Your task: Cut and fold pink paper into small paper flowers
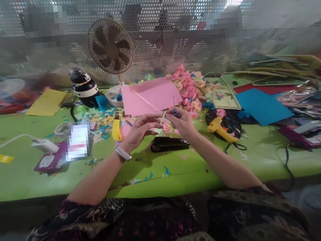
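One green work surface (171,177) spans the station, backed by a perforated panel (152,55). Sheet stack (279,70): at far right, several colours, uneven edges. Desk fan (111,46): upright, rear, left of centre. Pink sheet (152,93): flat, beyond the hands. Blue sheet (263,106): right side, in front of the stack. Paper-flower pile (188,86): pink and peach, adjoining the pink sheet's right edge. Dark bottle (84,89): tilted in view, left of the fan.

Left hand (143,128): raised above the surface, fingers bent; whether the fingertips grip anything cannot be determined. A pale watch strap (122,152) encircles the wrist. Right hand (182,122): opposite the left, fingers closed on a small blue piece.

Black stapler (169,143): lying between the forearms, nearer the body than the hands. Yellow glue gun (221,129): right of the right hand. Paper scraps (101,122): scattered, mainly left of the left hand.

Small blue piece (175,113): at the right fingers, centre of the workspace. Thin stem (174,101): upright, projecting above this piece.
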The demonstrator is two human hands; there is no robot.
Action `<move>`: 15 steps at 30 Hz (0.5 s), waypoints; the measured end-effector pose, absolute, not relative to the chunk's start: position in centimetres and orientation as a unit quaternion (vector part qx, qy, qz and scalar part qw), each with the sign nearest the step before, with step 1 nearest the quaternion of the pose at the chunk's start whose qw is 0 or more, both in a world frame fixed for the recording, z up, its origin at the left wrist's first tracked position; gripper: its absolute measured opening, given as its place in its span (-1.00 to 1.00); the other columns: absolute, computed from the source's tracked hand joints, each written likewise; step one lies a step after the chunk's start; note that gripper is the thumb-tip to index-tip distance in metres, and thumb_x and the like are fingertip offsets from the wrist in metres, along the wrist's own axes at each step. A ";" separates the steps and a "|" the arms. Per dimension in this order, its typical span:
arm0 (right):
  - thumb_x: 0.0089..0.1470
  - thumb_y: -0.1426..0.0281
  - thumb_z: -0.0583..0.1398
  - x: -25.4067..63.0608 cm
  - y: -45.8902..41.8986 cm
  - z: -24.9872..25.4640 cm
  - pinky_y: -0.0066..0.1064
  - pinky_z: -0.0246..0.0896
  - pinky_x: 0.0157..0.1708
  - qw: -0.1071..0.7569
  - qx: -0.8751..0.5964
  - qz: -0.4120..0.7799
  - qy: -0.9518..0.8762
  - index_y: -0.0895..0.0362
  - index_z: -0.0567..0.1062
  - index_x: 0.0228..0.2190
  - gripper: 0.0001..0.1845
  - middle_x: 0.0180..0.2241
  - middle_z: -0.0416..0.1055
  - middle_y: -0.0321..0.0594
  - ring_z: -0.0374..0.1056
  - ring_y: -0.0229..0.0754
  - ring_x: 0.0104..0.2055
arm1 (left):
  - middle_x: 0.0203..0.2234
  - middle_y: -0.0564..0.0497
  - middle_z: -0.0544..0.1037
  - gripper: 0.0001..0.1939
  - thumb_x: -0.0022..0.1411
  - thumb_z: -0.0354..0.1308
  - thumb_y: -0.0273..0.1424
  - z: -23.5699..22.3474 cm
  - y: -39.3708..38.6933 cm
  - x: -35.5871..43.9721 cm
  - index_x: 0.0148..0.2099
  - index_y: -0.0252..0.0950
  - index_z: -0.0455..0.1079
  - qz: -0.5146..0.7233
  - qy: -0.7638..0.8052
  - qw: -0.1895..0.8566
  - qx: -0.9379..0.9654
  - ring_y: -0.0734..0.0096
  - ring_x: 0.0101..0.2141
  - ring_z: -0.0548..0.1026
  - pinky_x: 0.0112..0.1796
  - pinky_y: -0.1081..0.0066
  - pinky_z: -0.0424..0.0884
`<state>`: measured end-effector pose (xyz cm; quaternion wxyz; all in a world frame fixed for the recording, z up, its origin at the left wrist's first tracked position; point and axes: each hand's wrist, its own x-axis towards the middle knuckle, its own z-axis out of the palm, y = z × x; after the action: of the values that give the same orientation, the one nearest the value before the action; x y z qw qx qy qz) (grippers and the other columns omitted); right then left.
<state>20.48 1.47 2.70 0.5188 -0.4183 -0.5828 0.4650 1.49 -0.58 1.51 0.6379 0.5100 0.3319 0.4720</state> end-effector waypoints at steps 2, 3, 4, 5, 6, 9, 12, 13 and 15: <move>-0.11 0.15 0.37 20.4 1.3 2.9 -0.48 -0.16 -0.67 0.514 -0.422 0.464 -0.584 0.09 0.47 -0.46 -0.70 -0.59 0.22 -0.41 0.00 -0.38 -0.60 | -0.11 -0.04 0.60 -0.68 0.08 0.33 -0.33 1.3 -0.5 1.5 -0.07 -0.20 0.52 0.468 0.334 0.614 0.541 0.37 -0.17 0.57 -0.26 0.42 0.48; -0.11 0.15 0.37 20.3 1.3 3.0 -0.48 -0.16 -0.67 0.515 -0.424 0.464 -0.583 0.09 0.48 -0.45 -0.70 -0.59 0.23 -0.41 0.00 -0.39 -0.60 | -0.12 -0.05 0.60 -0.68 0.06 0.36 -0.32 1.2 -0.5 1.6 -0.09 -0.22 0.53 0.467 0.335 0.599 0.557 0.37 -0.16 0.56 -0.22 0.40 0.49; -0.11 0.15 0.37 20.2 1.2 3.1 -0.48 -0.17 -0.67 0.518 -0.425 0.466 -0.578 0.09 0.48 -0.45 -0.70 -0.59 0.23 -0.41 -0.01 -0.39 -0.60 | -0.14 -0.05 0.61 -0.67 0.03 0.39 -0.32 1.1 -0.4 1.7 -0.11 -0.23 0.54 0.468 0.336 0.585 0.572 0.37 -0.17 0.55 -0.18 0.38 0.49; -0.12 0.15 0.38 20.2 1.2 3.1 -0.48 -0.19 -0.68 0.523 -0.424 0.469 -0.572 0.09 0.48 -0.46 -0.70 -0.61 0.21 -0.42 -0.03 -0.40 -0.61 | -0.17 -0.04 0.61 -0.67 0.00 0.42 -0.31 1.1 -0.4 1.8 -0.14 -0.25 0.55 0.470 0.336 0.572 0.582 0.39 -0.18 0.55 -0.13 0.36 0.48; -0.13 0.16 0.38 20.1 1.2 3.1 -0.47 -0.21 -0.68 0.526 -0.421 0.474 -0.567 0.09 0.48 -0.47 -0.70 -0.62 0.20 -0.44 -0.04 -0.40 -0.62 | -0.20 -0.04 0.61 -0.67 -0.02 0.43 -0.31 1.0 -0.4 1.8 -0.17 -0.26 0.55 0.474 0.338 0.561 0.588 0.40 -0.21 0.54 -0.11 0.35 0.48; -0.16 0.15 0.40 19.9 1.3 2.8 -0.47 -0.26 -0.69 0.537 -0.408 0.491 -0.552 0.09 0.45 -0.49 -0.67 -0.68 0.10 -0.49 -0.10 -0.42 -0.66 | -0.30 -0.02 0.61 -0.70 -0.01 0.43 -0.27 1.0 -0.3 2.0 -0.23 -0.28 0.55 0.466 0.351 0.558 0.590 0.44 -0.29 0.54 -0.21 0.38 0.49; -0.16 0.14 0.40 19.8 1.3 2.6 -0.46 -0.26 -0.69 0.546 -0.401 0.501 -0.539 0.09 0.44 -0.49 -0.66 -0.71 0.04 -0.53 -0.13 -0.42 -0.68 | -0.35 -0.02 0.60 -0.74 0.02 0.41 -0.23 1.0 -0.3 1.8 -0.29 -0.28 0.55 0.444 0.358 0.574 0.587 0.46 -0.34 0.53 -0.33 0.45 0.48; -0.15 0.14 0.40 19.9 1.3 2.6 -0.46 -0.26 -0.69 0.548 -0.398 0.504 -0.535 0.08 0.44 -0.49 -0.66 -0.71 0.04 -0.53 -0.13 -0.43 -0.68 | -0.35 -0.02 0.60 -0.74 0.03 0.40 -0.23 1.0 -0.3 1.7 -0.30 -0.28 0.55 0.442 0.354 0.579 0.586 0.46 -0.34 0.53 -0.34 0.45 0.48; -0.16 0.16 0.40 19.9 1.3 2.7 -0.46 -0.25 -0.69 0.554 -0.394 0.508 -0.529 0.09 0.44 -0.50 -0.67 -0.69 0.09 -0.51 -0.12 -0.43 -0.68 | -0.31 -0.03 0.62 -0.75 0.03 0.40 -0.22 1.0 -0.2 1.6 -0.31 -0.27 0.54 0.437 0.348 0.590 0.583 0.44 -0.30 0.56 -0.33 0.45 0.49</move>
<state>19.93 1.32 2.66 0.5541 -0.3939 -0.5289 0.5080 1.55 -0.24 1.00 0.5898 0.5826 0.3483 0.4375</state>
